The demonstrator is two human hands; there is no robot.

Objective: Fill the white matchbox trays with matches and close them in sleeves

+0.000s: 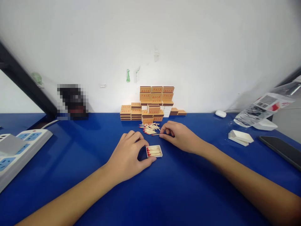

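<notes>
A small white matchbox tray with red-tipped matches lying in it rests on the blue table. My left hand is around its left end, the thumb along the near edge and the index fingertip at the far left corner. Beyond the tray is a loose pile of matches, their red heads mostly to the left. At the pile's near right side my right hand pinches one match between thumb and index finger; its red head points left.
Orange matchboxes are stacked against the wall behind the pile. A power strip lies at the left. To the right are a folded white card piece, a white earphone case, a plastic bottle and a dark phone.
</notes>
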